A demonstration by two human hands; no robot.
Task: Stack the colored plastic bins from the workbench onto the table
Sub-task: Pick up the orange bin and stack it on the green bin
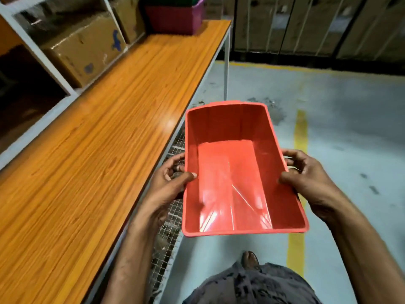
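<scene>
An empty red plastic bin point(232, 172) hangs in the air over the floor, just right of the wooden table point(87, 154). My left hand point(171, 183) grips its left rim, thumb inside the bin. My right hand point(306, 176) grips the right rim the same way. At the table's far end stands a stack of bins: a purple bin point(175, 18) with a green one point(168, 0) nested on top, partly cut off by the frame edge.
Cardboard boxes point(83, 51) sit in a white shelf frame along the table's left side. Wire mesh point(171, 216) shows below the table edge. A yellow line point(300, 150) runs along the grey floor at right. My foot point(249, 258) is on the floor below.
</scene>
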